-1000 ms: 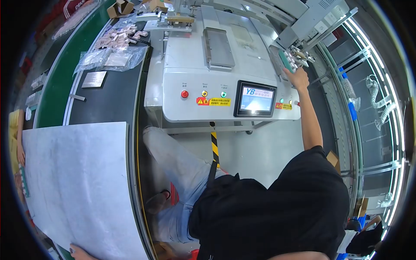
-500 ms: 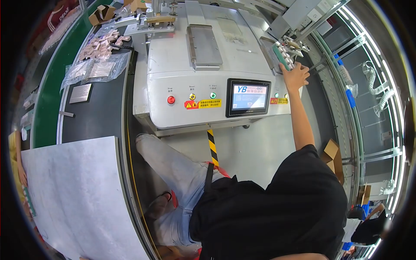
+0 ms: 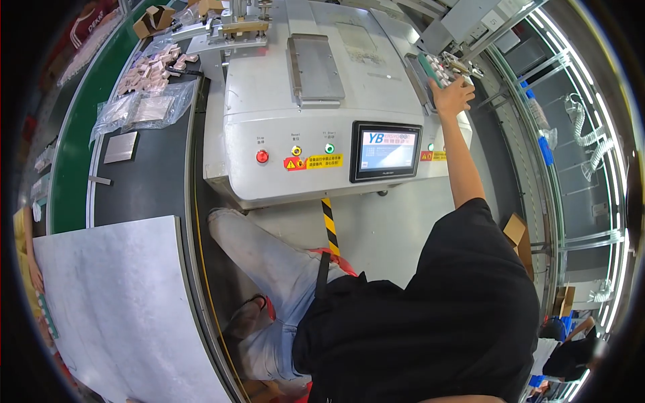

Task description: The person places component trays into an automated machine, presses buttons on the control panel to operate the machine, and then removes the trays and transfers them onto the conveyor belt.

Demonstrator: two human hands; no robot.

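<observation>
My right hand (image 3: 453,97) reaches out to the right side of the white machine (image 3: 269,127). Its thumb is at the near end of a green tray (image 3: 427,68) with several small white pieces, and the fingers curl over the other side. The tray is beside a grey metal plate (image 3: 418,79), close to a metal fixture (image 3: 467,66). The hand partly covers the tray's near end. My left hand is out of view.
A touch screen (image 3: 386,151) and buttons are on the machine front. On the left, a dark bench (image 3: 144,191) bears a metal plate (image 3: 121,147), plastic bags and pale pieces, beside a large white board (image 3: 121,289). Another person's arm (image 3: 32,265) shows far left.
My right hand and the green tray have moved forward along the grey plate. The view has shifted, and the hand at the board's bottom edge has gone out of view.
</observation>
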